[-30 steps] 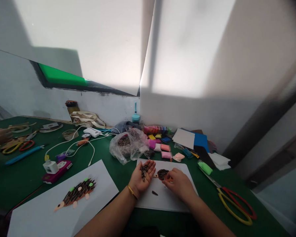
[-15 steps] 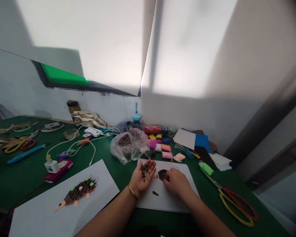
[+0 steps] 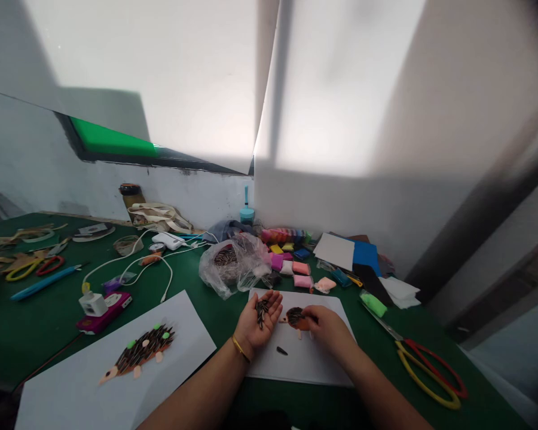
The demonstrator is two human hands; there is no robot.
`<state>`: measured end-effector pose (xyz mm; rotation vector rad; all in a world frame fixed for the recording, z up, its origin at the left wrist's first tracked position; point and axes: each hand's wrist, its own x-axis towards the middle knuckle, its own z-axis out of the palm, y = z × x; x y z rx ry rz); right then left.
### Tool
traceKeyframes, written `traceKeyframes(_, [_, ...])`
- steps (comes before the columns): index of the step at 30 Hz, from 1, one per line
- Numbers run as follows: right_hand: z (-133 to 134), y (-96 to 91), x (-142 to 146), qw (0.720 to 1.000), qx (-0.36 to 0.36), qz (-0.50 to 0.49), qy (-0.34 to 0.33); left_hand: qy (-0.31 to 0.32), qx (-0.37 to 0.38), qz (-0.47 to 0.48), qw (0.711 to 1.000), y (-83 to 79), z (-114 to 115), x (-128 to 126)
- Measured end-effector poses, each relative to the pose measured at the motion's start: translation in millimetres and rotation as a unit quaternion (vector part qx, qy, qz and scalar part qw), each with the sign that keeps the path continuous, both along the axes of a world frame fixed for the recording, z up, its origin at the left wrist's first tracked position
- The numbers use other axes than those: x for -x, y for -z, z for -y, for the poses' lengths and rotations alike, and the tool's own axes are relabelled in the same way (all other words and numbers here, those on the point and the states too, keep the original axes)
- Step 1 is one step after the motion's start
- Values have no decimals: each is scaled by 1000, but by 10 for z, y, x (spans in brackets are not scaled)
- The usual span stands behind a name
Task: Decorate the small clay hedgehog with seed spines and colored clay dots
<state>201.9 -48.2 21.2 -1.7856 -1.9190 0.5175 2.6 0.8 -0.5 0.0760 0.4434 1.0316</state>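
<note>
Head view of a green work table (image 3: pixel 36 340), items given left to right. A hedgehog collage of seeds and clay (image 3: pixel 141 352) is laid on a white sheet (image 3: pixel 58 394) at near left. A clear plastic bag of sunflower seeds (image 3: pixel 219 275) is placed farther back. The left hand (image 3: pixel 256 325) is held palm up with its fingers open, a small pile of sunflower seeds (image 3: pixel 262 313) being cradled in the palm. A brown clay hedgehog body (image 3: pixel 295 318) is laid on a white board (image 3: pixel 296 367), with a loose seed (image 3: pixel 281 351) nearer the person. The right hand (image 3: pixel 328 330) is positioned just beside the clay, its fingers (image 3: pixel 312 316) curled and touching it; whether a seed is grasped cannot be told. Packets of modelling clay (image 3: pixel 301 280) are heaped at the far side of the board. Red-and-yellow-handled scissors (image 3: pixel 430 376) lie at near right.
</note>
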Motion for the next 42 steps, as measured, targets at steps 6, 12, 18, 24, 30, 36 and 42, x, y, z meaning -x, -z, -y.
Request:
traceKeyframes(6, [17, 98, 4, 996, 0, -90, 20, -3, 4, -6, 1000, 2, -1, -2])
traceKeyframes(12, [61, 139, 11, 997, -30, -63, 25, -3, 1, -3, 1000, 2, 5, -2])
traceKeyframes(18, [89, 158, 8, 995, -72, -61, 10, -4, 1, -2, 1000, -14, 13, 2])
traceKeyframes(24, [68, 222, -14, 994, -79, -69, 1, -4, 6, 2, 1000, -3, 4, 7])
traceKeyframes(30, [60, 250, -12, 995, -95, -38, -15, -1, 3, 3, 1000, 16, 0, 11])
traceKeyframes(36, [47, 255, -8, 993, -109, 5, -34, -1, 7, 4, 1000, -1, 7, 11])
traceKeyframes(42, [17, 300, 26, 992, -122, 4, -35, -1, 6, 0, 1000, -19, 14, 10])
